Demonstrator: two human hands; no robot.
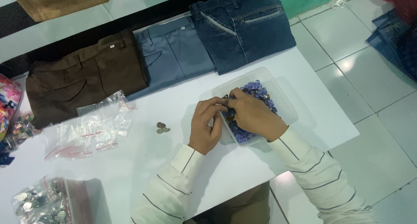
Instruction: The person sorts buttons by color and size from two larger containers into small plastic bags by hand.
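The clear plastic tray (284, 93) of blue and metallic buttons (260, 92) sits at the white table's (143, 163) right side — right hand (254, 115) inside, fingers curled, left hand (206, 126) pinching at its rim — small zip bags (93, 128) and three folded trousers (169, 54) beyond.

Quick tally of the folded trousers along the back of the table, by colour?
Brown trousers: 1
Grey-blue trousers: 1
Dark blue jeans: 1
Total: 3
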